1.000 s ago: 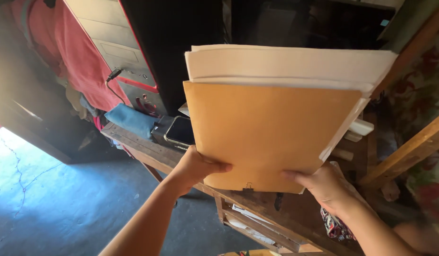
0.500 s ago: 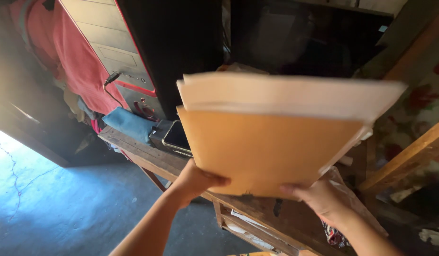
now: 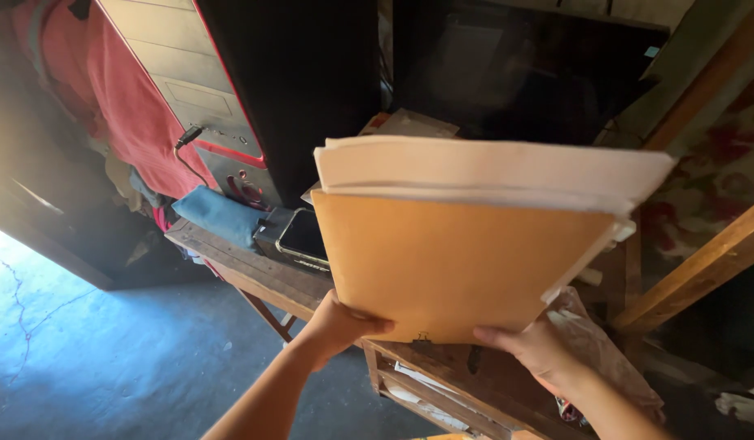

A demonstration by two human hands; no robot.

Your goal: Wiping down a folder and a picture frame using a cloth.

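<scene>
I hold a stack of paperwork in both hands above a wooden table [image 3: 254, 273]. A brown envelope [image 3: 450, 261] lies on top, with white and cream papers [image 3: 491, 167] sticking out beyond its far edge. My left hand [image 3: 336, 322] grips the near left corner, thumb on top. My right hand [image 3: 531, 346] grips the near right corner. A small metal clasp [image 3: 424, 336] shows at the envelope's near edge.
A phone [image 3: 302, 236] lies on a dark box on the table, beside a blue cloth [image 3: 218, 213]. Behind stand a computer tower [image 3: 254, 98], a dark monitor [image 3: 523, 69] and red fabric [image 3: 116, 98]. Wooden beams [image 3: 703, 269] run at the right. A plastic bag [image 3: 593, 346] lies under my right hand.
The stack dropped and tilted flatter, then rose slightly. Both hands kept their grip on its near corners.
</scene>
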